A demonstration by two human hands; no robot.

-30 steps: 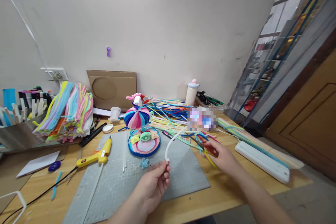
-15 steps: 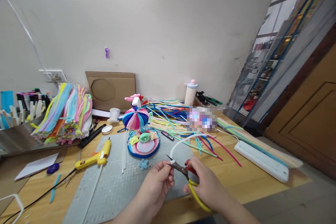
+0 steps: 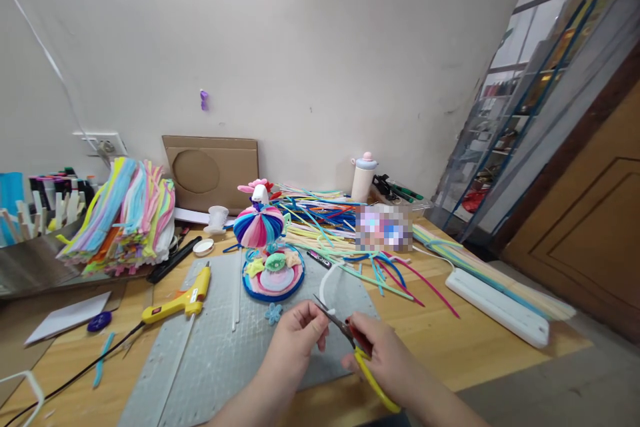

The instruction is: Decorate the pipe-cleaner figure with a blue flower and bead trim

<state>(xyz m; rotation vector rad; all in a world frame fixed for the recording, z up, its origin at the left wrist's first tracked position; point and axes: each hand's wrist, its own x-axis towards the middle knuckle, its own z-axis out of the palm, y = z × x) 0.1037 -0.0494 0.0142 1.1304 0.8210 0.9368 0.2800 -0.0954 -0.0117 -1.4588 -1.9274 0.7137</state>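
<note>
Scissors (image 3: pixel 373 373) with yellow and red handles are in my right hand (image 3: pixel 383 350), their blades pointing up and left. Close to the blade tips, my left hand (image 3: pixel 303 333) is closed in a pinch on the end of a white pipe cleaner (image 3: pixel 326 283). The strip curves up from the blades and bends right at its top. Behind the hands on the grey mat (image 3: pixel 215 360) stand a round decorated base (image 3: pixel 274 273) and a striped pink and blue figure (image 3: pixel 259 227). A small blue flower (image 3: pixel 273 313) lies near my left hand.
A yellow glue gun (image 3: pixel 180 300) with a black cord lies left. Bundled pipe cleaners (image 3: pixel 125 213) stand at the back left; loose ones (image 3: pixel 320 213) lie behind the mat. At right are a white power strip (image 3: pixel 497 307) and a bottle (image 3: pixel 364 177).
The white pipe cleaner looks shorter beyond the blades, its far end now nearer the hands. My right hand and the scissors have shifted slightly left, and the blades are closer together.
</note>
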